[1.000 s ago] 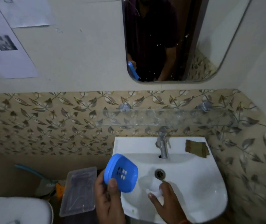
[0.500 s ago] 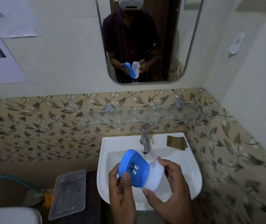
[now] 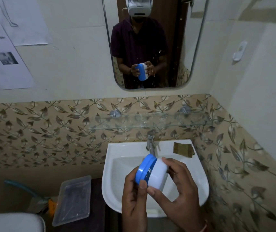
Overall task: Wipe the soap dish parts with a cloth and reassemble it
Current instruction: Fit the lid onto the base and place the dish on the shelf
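**Both halves of the soap dish together, held over the sink**

So the two soap dish parts are up in both hands, right above the white sink [image 3: 112, 153] basin. The blue part [image 3: 144, 168] sits on the left and the white part [image 3: 158, 175] on the right. They're pushed face to face, with the blue rim lapping over the white edge. I can't tell from this angle if they're fully seated.

The left hand [image 3: 132, 198] grips the blue part from below, thumb up on its lower rim. The right hand [image 3: 182, 193] has its fingers curled round the white part, thumb at the bottom near the seam. The whole thing is tipped on its side, not flat.

The brown folded cloth [image 3: 183, 149] is lying on the back right ledge of the sink, just beside the tap [image 3: 150, 144], with neither hand touching it.

There's a glass shelf [image 3: 142, 122] above the tap, and the mirror [image 3: 175, 47] above that shows the same two-handed hold. A clear plastic container [image 3: 73, 198] sits off to the left of the sink.
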